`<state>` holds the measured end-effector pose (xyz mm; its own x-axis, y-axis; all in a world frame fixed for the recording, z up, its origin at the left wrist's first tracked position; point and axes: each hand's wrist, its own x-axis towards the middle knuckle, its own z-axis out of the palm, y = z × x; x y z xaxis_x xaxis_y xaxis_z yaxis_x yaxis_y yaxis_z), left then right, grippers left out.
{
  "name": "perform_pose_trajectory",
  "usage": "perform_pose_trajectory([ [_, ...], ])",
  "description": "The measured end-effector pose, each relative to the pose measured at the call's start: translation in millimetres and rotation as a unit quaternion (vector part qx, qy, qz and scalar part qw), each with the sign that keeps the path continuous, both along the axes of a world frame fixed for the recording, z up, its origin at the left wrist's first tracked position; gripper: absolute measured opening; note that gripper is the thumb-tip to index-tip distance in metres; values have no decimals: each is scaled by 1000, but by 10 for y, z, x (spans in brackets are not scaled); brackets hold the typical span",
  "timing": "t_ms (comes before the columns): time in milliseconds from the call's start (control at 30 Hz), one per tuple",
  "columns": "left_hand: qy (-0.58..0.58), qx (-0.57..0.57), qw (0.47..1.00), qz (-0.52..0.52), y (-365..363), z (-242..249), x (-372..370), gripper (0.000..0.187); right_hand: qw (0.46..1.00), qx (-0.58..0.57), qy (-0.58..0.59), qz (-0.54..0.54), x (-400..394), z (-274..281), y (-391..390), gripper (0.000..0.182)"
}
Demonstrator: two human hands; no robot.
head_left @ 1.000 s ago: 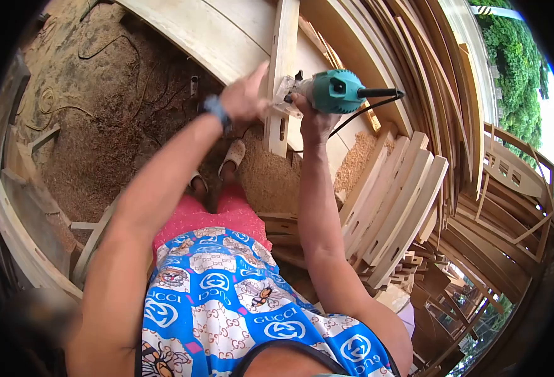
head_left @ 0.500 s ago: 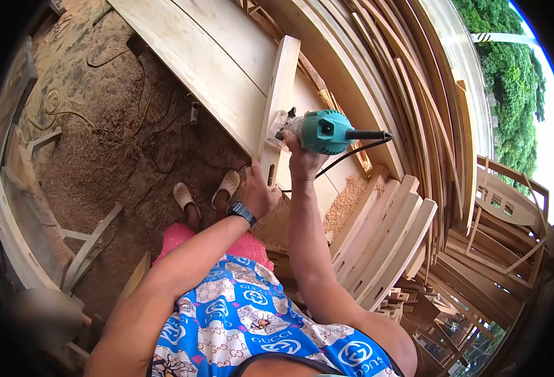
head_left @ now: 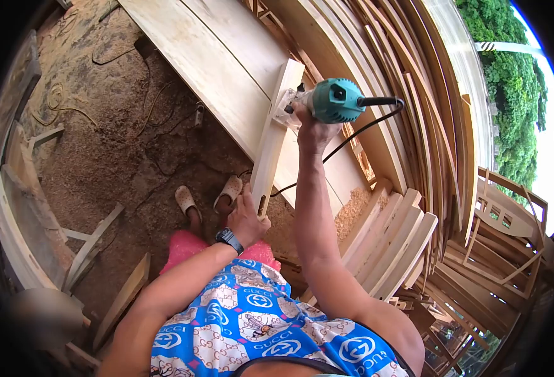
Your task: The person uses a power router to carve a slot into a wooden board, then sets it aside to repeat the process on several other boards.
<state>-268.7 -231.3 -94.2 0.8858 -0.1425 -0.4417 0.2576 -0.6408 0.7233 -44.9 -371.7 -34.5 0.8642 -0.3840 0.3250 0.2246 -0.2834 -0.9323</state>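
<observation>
A teal power tool [head_left: 338,100] with a clear base rests on a long wooden piece [head_left: 273,141] near its far end. My right hand [head_left: 316,131] is wrapped round the tool's front part. Closed on the near end of the wooden piece, beside a dark slot, is my left hand [head_left: 247,221]; a black watch [head_left: 229,239] is on that wrist. Beneath the piece lie wide pale boards [head_left: 220,69]. A black cord [head_left: 352,135] runs from the tool and passes behind my right forearm.
Slotted wooden pieces [head_left: 395,245] are stacked at the right, beside sawdust [head_left: 352,210]. Long curved strips [head_left: 415,113] lie beyond. Sandals [head_left: 186,200] stand on the shavings-covered floor [head_left: 101,151], where cords lie. Scrap wood [head_left: 123,298] leans at lower left.
The wooden piece has shifted toward my body, with my left hand on its near end. The tool and my right hand have moved farther up, toward the piece's far end.
</observation>
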Motion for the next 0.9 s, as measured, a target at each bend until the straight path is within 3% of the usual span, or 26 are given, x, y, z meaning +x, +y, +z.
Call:
perform_pose_trajectory([
  [67, 10, 2, 1000, 0, -10, 7, 3, 103, 1000, -31, -3, -1, 220, -22, -46, 39],
  [167, 6, 3, 1000, -6, 16, 9, 26, 107, 999, 40, 2, -6, 508, 81, -13, 37],
  [400, -9, -5, 1000, -4, 26, 41, 45, 101, 996, 72, -42, 15, 1128, 12, -157, 39],
  [900, -12, -11, 1000, -7, 63, 15, 45, 101, 996, 70, -37, 48, 1442, 29, -200, 38],
])
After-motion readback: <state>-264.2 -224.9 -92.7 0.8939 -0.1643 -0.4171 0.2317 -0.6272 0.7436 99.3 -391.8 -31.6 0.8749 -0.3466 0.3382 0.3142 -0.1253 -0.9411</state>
